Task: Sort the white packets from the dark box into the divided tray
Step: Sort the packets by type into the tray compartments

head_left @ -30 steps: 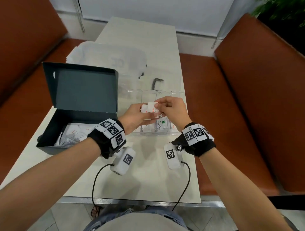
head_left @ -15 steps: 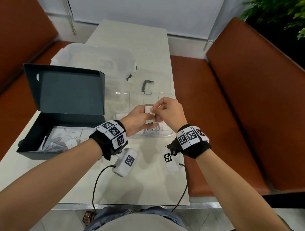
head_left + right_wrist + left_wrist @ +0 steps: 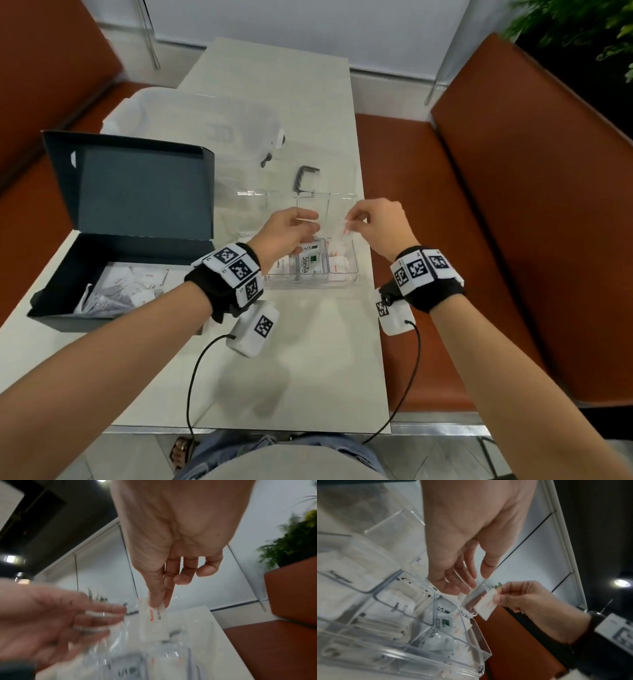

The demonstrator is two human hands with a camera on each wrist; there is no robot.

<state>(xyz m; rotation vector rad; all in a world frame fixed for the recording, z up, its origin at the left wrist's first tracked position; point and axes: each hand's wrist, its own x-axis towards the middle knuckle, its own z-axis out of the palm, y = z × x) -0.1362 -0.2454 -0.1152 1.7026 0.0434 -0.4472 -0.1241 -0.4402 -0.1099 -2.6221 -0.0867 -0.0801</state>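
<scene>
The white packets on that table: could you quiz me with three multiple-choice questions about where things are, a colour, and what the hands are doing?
1. Where does the dark box sit relative to the clear divided tray?
A. On its left
B. On its right
C. Stacked on top of it

2. What colour is the printing on the packet in the right hand?
A. Blue
B. Red
C. Yellow

3. What is the left hand doing?
A. Gripping the box lid
B. Pressing flat on the table
C. Hanging over the tray with loose fingers, holding nothing

Answers:
1. A, the head view shows the box left of the tray.
2. B, the right wrist view shows red lettering below the pinching fingertips.
3. C, the left wrist view shows its fingers relaxed and empty above the compartments.
</scene>
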